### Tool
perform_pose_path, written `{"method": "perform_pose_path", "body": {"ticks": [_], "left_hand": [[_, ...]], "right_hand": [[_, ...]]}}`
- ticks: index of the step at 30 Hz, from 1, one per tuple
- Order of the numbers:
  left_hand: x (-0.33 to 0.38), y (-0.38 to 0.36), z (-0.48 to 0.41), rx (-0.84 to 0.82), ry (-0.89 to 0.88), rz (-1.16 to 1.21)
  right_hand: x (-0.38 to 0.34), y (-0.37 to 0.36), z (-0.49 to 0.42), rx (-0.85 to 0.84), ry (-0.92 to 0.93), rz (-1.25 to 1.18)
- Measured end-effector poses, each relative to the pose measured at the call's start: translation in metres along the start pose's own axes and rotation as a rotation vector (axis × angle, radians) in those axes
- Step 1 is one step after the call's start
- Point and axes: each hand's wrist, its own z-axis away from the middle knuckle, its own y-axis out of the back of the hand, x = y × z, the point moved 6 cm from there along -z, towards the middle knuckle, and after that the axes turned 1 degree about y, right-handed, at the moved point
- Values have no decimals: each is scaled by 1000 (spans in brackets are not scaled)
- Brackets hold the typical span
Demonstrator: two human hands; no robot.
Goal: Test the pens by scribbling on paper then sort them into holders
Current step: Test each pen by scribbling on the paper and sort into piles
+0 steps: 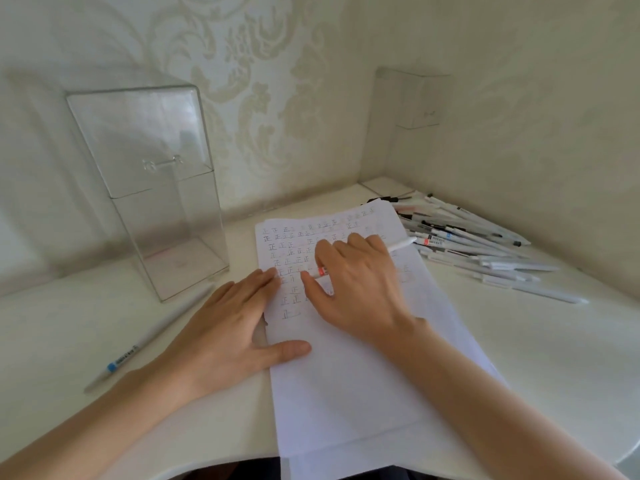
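While the left grip (228, 327) lies flat on paper (346, 393), the right grip (360, 289) pinches a white, red-banded pen (322, 271)

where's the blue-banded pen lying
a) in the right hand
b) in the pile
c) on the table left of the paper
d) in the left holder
c: the pen lies on the table, left of the paper.

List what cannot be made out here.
Head view:
- Tip of red-banded pen: hidden by right hand.
- Labels on pen pile: too small, blurred.
- Near edge of paper: cut off by frame bottom.
- Contents of far holder: unclear, clear walls fade into wallpaper.
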Motion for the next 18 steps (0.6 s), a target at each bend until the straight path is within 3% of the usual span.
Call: {"method": "perform_pose_path", "body": {"ticks": [7,10,14,18], "left_hand": [[-1,2,1,20,44,12],[-2,2,2,14,81,-25],[0,3,3,-7,75,-60],[0,2,2,-18,74,-73]], "right_hand": [[0,-1,-2,-35,8,-61],[6,15,-10,17,-38,-316],[16,49,-14,245,-252,-612],[17,37,-9,159,-530,-742]]}}
